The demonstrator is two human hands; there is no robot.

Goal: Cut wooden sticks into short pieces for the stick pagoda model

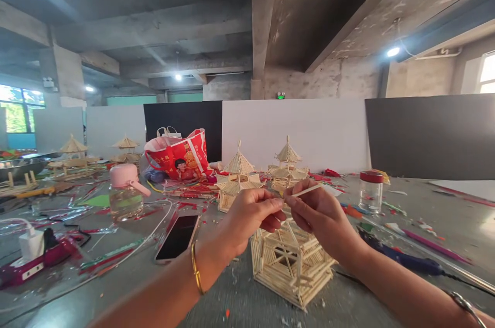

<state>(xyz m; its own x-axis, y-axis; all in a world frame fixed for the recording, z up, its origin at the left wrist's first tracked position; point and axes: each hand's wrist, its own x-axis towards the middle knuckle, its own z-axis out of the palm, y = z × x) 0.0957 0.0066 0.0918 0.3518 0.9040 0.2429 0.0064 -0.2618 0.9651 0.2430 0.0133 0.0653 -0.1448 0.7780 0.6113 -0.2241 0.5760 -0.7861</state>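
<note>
So there's a thin stick (305,191) held up in the air, just above a six-sided base (290,261) built from stacked sticks. The base sits on the grey table (425,214), near and a bit right of centre.

The right hand (317,214) pinches the stick between thumb and fingertips, and its far end pokes out up and to the right. The left hand (251,214) has its fingers bunched, with the tips pinching the stick's left end, so the two hands touch at the fingertips. There's a gold bangle (196,268) on the left wrist.

Right behind the hands stand two finished pavilions (237,178), side by side with pointy roofs.

A phone (178,238) lies face up, screen dark, left of the base. Further left there's a bottle (126,194) with a pink lid, and behind that a red bag (180,155). A white charger (31,243) sits at the near left edge. On the right, well apart from the hands, stands a glass jar (370,191) with a red lid. Red and green scraps are scattered all over the tabletop.
</note>
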